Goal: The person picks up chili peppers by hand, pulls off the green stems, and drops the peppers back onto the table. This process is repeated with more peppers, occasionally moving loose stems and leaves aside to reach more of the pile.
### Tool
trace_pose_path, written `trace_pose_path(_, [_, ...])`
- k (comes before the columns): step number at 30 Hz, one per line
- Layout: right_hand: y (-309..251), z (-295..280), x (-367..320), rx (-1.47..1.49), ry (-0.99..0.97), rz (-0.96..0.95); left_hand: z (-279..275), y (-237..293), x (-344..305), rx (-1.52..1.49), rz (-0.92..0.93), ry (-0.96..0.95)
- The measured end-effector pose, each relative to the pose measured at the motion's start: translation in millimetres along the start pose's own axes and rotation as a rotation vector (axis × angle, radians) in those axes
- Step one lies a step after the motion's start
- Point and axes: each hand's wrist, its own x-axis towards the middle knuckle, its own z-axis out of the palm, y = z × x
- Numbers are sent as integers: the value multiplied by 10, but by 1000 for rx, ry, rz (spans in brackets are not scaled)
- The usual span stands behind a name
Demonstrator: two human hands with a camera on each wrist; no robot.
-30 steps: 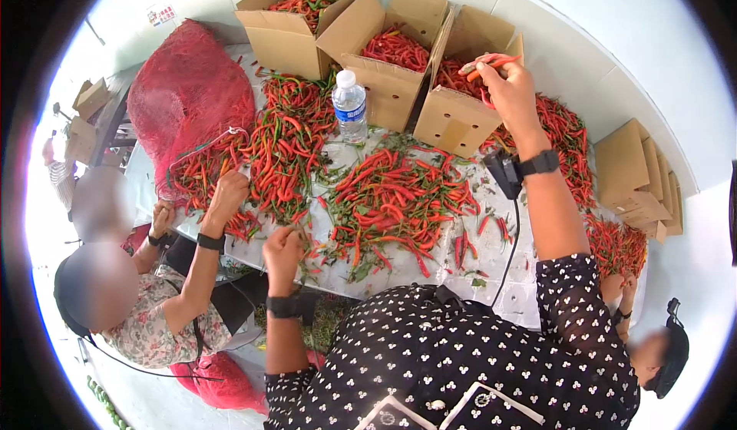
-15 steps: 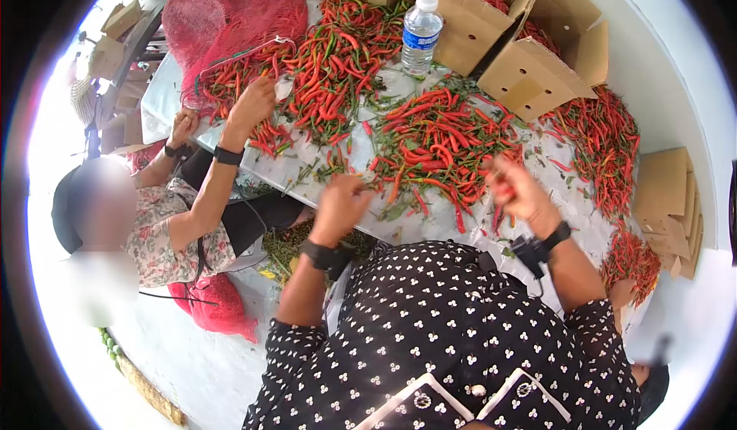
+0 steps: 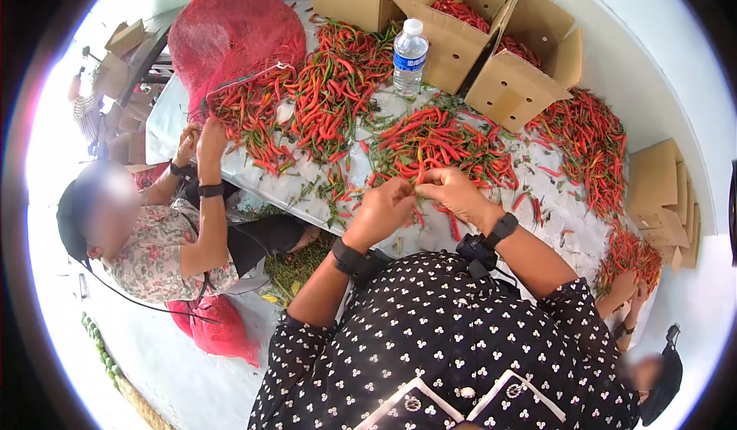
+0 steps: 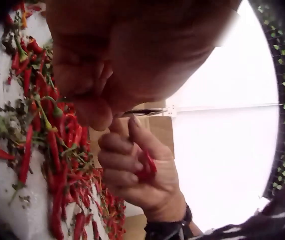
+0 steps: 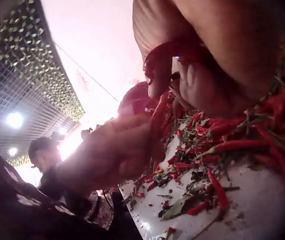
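Note:
Above a pile of red chilies [image 3: 461, 152], the left hand [image 3: 381, 213] and right hand [image 3: 458, 196] meet at their fingertips. In the right wrist view, the left hand [image 5: 115, 157] pinches a red chili [image 5: 159, 111], and the right hand [image 5: 207, 55] has a red chili [image 5: 180, 50] curled inside its fingers. From the left wrist view, a red chili [image 4: 146, 167] shows in the palm of the right hand [image 4: 137, 175]. The left hand [image 4: 127, 50] is close and dark there; a thin dark piece [image 4: 150, 111] lies between the hands.
Cardboard boxes [image 3: 507, 100] with chilies and a water bottle [image 3: 410, 57] stand behind the pile. A red net bag [image 3: 230, 38] lies at the back left. A seated person [image 3: 165, 234] works at left; another person [image 3: 662, 376] is at right. Folded cartons [image 3: 664, 200] lean by the wall.
The right hand has come down from beside the rightmost open box, over the pile, to the left hand. The seated person's raised hand has moved toward their other hand. The head view has shifted.

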Motion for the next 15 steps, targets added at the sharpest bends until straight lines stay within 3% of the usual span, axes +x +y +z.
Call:
trace_pose_path(2, [34, -34, 54, -11, 23, 35, -3, 17, -3, -112, 65, 2])
trace_pose_path(4, [-31, 2, 20, -111, 71, -132, -14, -28, 32, -150, 77, 42])
trace_pose_path(5, [-66, 33, -8, -110, 69, -129, -21, -33, 48, -115, 35, 81])
trace_pose_path(7, [-219, 107, -90, -288, 198, -322, -53, -84, 101, -173, -20, 165])
trace_pose_path(8, [-322, 100, -132, -288, 197, -321, -106, -141, 134, -173, -21, 166])
trace_pose_path(12, [-1028, -140, -342, -357, 386, -570, -421, -314, 170, -30, -81, 399])
trace_pose_path(13, [-1266, -288, -363, -403, 476, -537, -517, -334, 138, 23, -38, 521])
trace_pose_path(14, [-1560, -421, -395, -470, 558, -624, -613, -354, 97, 79, 8, 644])
trace_pose_path(15, [-1718, -692, -342, -464, 649, -519, -700, -379, 38, 87, 2, 649])
